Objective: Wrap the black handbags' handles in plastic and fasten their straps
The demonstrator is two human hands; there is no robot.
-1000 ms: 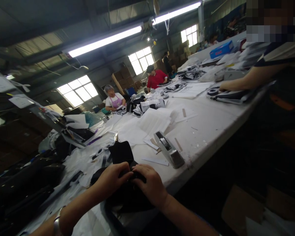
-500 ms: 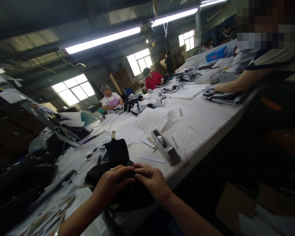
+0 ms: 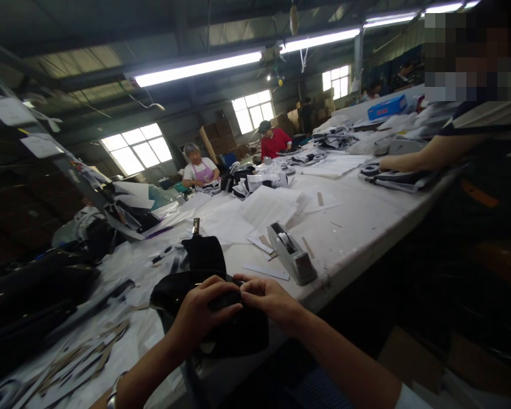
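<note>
A black bag [image 3: 242, 335] lies at the near edge of the table, its dark flap [image 3: 206, 254] standing up with a metal clasp at the tip. My left hand [image 3: 206, 304] has its fingers and thumb closed on a dark part of the bag's upper edge. Against it, my right hand [image 3: 266, 298] pinches the same spot, thumb and fingertips together. The exact piece between the fingertips is too dark to make out. A grey tape dispenser [image 3: 292, 254] stands just beyond my right hand.
White paper sheets [image 3: 268, 205] and cut strips [image 3: 85, 355] lie on the white table [image 3: 349, 221]. Dark bags [image 3: 38, 284] are heaped at left. A co-worker's arm [image 3: 430, 153] reaches in from the right; two people sit at the far side. A blue box [image 3: 386, 107] stands behind.
Both hands stay on the bag's edge while the fingers shift their grip. The bag has turned slightly, showing more of its glossy left side. The view has tilted a little.
</note>
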